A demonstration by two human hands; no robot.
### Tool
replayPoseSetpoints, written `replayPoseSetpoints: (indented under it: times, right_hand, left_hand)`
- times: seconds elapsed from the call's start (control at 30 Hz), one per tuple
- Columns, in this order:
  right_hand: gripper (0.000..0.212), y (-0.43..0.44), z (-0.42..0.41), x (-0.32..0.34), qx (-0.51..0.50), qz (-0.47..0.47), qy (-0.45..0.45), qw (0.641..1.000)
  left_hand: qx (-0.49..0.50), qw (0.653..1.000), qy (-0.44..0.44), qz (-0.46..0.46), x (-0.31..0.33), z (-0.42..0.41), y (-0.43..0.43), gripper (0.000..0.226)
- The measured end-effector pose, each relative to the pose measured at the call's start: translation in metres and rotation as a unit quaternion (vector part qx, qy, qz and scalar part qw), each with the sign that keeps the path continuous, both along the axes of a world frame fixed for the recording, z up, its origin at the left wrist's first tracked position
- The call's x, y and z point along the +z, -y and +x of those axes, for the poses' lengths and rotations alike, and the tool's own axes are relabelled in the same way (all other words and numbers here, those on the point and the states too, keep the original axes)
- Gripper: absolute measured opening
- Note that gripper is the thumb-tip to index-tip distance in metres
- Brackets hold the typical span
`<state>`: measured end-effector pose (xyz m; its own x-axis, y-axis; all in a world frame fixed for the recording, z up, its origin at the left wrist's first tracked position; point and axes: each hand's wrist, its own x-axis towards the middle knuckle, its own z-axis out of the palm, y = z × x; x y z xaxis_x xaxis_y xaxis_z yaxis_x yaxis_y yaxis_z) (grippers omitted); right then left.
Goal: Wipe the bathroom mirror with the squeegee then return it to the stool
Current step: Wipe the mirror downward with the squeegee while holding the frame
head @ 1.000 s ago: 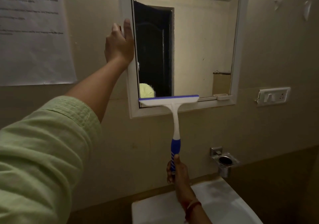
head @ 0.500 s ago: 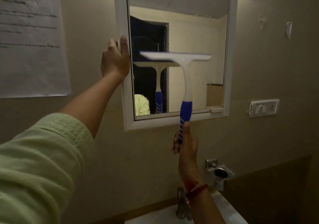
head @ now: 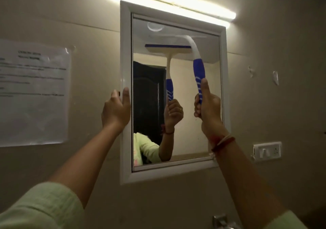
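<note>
The mirror (head: 194, 137) hangs on the wall in a white frame. My right hand (head: 208, 108) grips the blue handle of the squeegee (head: 198, 70), thumb up along it. Its white neck curves up to the blade, which is blurred and lies against the glass near the mirror's top edge. The glass reflects the squeegee and the hand. My left hand (head: 116, 110) holds the left side of the mirror frame, fingers wrapped over its edge. The stool is out of view.
A lit tube light (head: 176, 1) runs above the mirror. A printed paper sheet (head: 33, 94) is taped to the wall at left. A white switch plate (head: 267, 150) sits at right. A metal tap (head: 220, 220) shows at the bottom edge.
My right hand has lifted the squeegee from the mirror's bottom edge to near its top. The view has tilted upward, bringing the light into sight. My left hand stays on the frame.
</note>
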<state>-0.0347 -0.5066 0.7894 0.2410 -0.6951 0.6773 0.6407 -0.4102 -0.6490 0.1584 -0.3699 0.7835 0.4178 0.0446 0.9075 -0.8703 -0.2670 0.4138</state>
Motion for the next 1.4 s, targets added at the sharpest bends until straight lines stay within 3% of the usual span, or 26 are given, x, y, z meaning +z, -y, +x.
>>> replayPoseSetpoints:
  times: [0.23, 0.7, 1.0, 1.2, 1.4]
  right_hand:
    - [0.047, -0.002, 0.0, 0.041, 0.01, -0.005, 0.027, 1.0]
    - [0.046, -0.003, 0.017, 0.05, 0.011, -0.009, -0.001, 1.0]
    - [0.04, 0.004, 0.022, 0.011, 0.039, 0.001, -0.008, 0.999]
    - [0.05, 0.002, 0.02, 0.038, 0.055, 0.004, -0.015, 0.998]
    - [0.054, 0.009, 0.014, -0.005, 0.161, -0.01, -0.067, 0.985]
  left_hand:
    - [-0.004, 1.0, -0.008, -0.006, 0.001, -0.001, 0.0, 0.068]
    - [-0.01, 1.0, -0.01, -0.007, 0.0, -0.005, -0.001, 0.071]
    - [-0.008, 1.0, -0.005, -0.017, 0.0, -0.004, 0.0, 0.066]
    - [-0.002, 1.0, -0.009, -0.015, 0.0, -0.003, 0.0, 0.065]
    - [-0.009, 1.0, -0.007, -0.015, -0.001, -0.005, 0.0, 0.064]
